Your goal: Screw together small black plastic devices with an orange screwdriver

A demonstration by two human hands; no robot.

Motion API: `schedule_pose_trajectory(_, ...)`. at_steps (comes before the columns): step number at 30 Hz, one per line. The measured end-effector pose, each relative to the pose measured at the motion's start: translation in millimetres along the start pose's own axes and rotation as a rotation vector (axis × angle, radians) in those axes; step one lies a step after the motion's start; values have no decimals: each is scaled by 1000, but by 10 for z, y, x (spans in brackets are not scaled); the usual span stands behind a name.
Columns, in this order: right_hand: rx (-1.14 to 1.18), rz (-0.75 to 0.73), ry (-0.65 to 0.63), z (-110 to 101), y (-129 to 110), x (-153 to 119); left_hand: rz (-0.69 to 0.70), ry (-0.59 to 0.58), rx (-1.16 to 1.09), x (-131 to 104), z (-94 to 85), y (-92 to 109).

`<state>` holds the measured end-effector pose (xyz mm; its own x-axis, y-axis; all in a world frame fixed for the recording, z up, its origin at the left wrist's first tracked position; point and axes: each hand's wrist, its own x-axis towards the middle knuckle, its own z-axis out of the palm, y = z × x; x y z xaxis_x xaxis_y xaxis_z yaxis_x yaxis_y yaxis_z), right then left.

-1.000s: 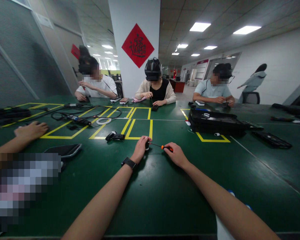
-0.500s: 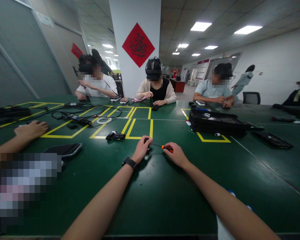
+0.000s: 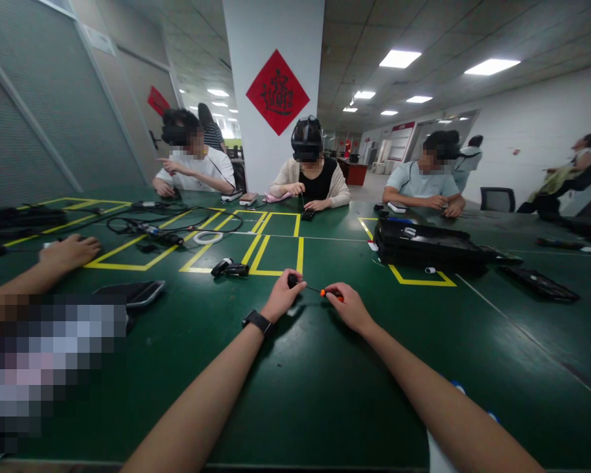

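Note:
Closed around a small dark rounded part [image 3: 292, 280] is my left hand [image 3: 282, 295], which has a black watch on its wrist. What kind of part this is I cannot make out, as the fingers cover much of it. An orange-and-black screwdriver [image 3: 339, 297] is gripped in my right hand [image 3: 349, 307]. Its thin shaft points left, and the tip ends at the left hand's fingertips by the dark part. Both hands are held just above the green table [image 3: 325, 394].
Two small black devices [image 3: 230, 267] lie beyond my left hand. Cables [image 3: 162, 233] and a white cable coil [image 3: 208, 238] are farther left, near a co-worker's hand [image 3: 71, 253] and a dark tablet-like object [image 3: 138, 293]. Black cases [image 3: 423, 243] sit at right. Several people sit opposite.
The dark part shows more fully between my left fingers, which have turned slightly. My right hand still holds the screwdriver, with its tip near the part. The camera view has shifted a little.

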<state>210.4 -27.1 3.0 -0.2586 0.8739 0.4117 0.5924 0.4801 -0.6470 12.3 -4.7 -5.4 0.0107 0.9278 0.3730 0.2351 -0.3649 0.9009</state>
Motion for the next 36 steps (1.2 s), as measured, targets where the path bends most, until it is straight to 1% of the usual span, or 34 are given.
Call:
schedule_pose_trajectory(5,-15,-33,12,3,22,2,-12,-9,-3,-2,-5,-4)
schedule_pose_trajectory(11,0,-13,32,2,13,-17,30,-20,26,-10,-6,-9)
schedule_pose_trajectory(14,-11,-3,28,0,18,-3,21,-25,30,-1,-4,-26)
schedule_pose_trajectory(17,-16,-26,18,0,33,9,12,-36,27,16,1,-53)
schedule_pose_trajectory(23,23,-45,45,12,63,-5,13,-23,29,26,-1,-89)
schedule_pose_trajectory(29,16,-5,26,9,61,10,27,-32,49,21,-4,-91)
schedule_pose_trajectory(36,26,-12,44,0,44,4,42,-22,50,43,8,-142)
